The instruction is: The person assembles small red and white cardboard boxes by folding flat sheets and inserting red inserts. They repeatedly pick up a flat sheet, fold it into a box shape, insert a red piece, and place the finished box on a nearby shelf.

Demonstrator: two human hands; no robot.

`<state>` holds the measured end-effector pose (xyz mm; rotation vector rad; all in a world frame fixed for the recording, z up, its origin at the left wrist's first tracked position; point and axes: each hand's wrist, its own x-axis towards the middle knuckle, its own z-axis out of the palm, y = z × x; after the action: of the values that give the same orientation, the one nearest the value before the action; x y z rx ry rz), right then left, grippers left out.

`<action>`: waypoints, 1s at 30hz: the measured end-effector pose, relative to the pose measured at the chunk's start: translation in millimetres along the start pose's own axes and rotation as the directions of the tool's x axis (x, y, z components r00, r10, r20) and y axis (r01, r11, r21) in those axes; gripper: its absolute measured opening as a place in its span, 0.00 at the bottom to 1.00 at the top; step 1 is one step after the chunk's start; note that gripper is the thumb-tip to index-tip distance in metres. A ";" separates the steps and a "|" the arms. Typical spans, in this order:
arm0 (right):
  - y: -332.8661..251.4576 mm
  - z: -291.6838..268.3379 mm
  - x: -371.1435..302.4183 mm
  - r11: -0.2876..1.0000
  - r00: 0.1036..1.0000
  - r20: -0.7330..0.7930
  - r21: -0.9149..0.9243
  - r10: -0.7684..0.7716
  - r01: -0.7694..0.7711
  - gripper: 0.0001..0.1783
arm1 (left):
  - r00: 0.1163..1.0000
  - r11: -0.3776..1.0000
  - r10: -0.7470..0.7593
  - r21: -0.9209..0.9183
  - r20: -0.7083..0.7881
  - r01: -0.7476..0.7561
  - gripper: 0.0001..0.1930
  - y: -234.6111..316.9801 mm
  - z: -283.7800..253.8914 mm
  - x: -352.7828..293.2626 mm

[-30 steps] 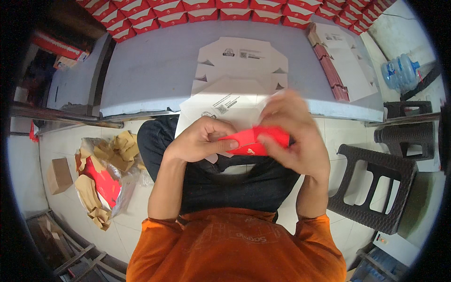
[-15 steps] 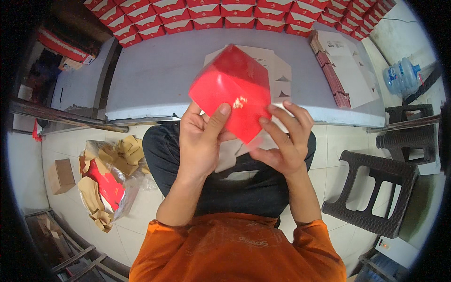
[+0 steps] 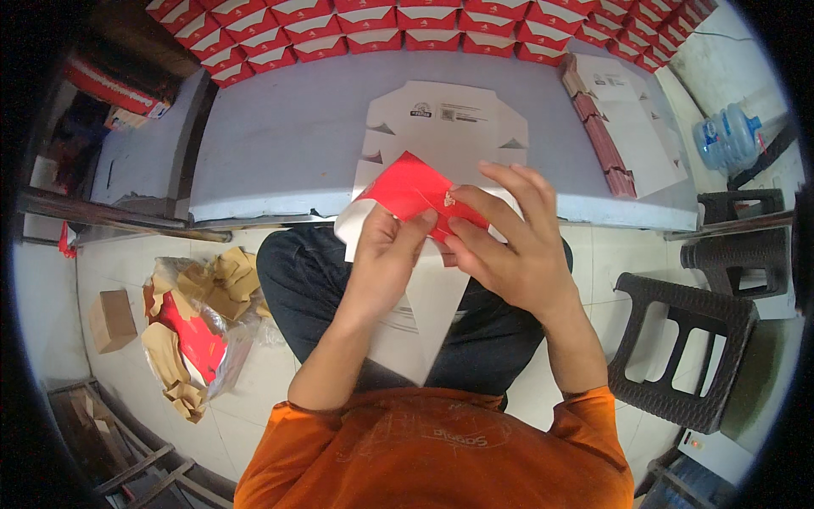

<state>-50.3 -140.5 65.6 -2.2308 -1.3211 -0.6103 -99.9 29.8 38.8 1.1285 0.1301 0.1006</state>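
In front of me, over the table edge and my lap, is a partly folded carton (image 3: 405,188), red on one face and white on the other. A white pointed flap hangs down from it toward my shirt. My left hand (image 3: 386,259) pinches its near edge, the thumb on the red face. My right hand (image 3: 513,246) holds the right side with thumb and forefinger, while its outer fingers stretch out above. The fingertips underneath are hidden. Just beyond lies a flat white carton blank (image 3: 475,102) with slits along its sides.
Rows of folded red-and-white boxes (image 3: 373,23) line the table's far side. A stack of flat cartons (image 3: 632,127) lies at right, near a blue water jug (image 3: 727,140) and dark plastic stools (image 3: 678,343). On the left floor are a torn plastic bag of papers (image 3: 199,327) and a brown box (image 3: 111,321).
The carton has tilted and come down nearer to me; its white flap now hangs over my lap. My right hand has turned, its outer fingers lifting, and the blank behind shows more.
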 end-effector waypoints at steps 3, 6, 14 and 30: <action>4.4 4.2 -0.6 0.943 0.977 0.067 0.257 0.201 -0.212 0.11 | 0.999 1.000 -0.017 0.019 0.050 0.016 0.11 -1.2 1.4 5.8; 7.8 19.9 -13.8 0.575 0.803 0.021 0.687 0.596 -0.445 0.17 | 0.982 0.985 -0.141 -0.085 0.123 0.152 0.10 3.0 -0.4 13.4; 16.5 -2.3 -4.8 0.957 0.971 0.139 0.190 0.194 -0.218 0.37 | 0.990 0.958 -0.138 0.251 -0.020 0.138 0.13 -39.1 -18.5 5.8; 6.0 37.5 -35.4 0.061 0.631 0.407 0.809 0.660 -0.585 0.11 | 0.844 0.869 0.299 0.238 0.446 -0.434 0.51 32.7 -39.9 -11.8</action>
<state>-55.3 -144.5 14.1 -1.4670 -0.2505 0.3732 -118.3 77.6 52.3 1.4810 -0.4594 0.1998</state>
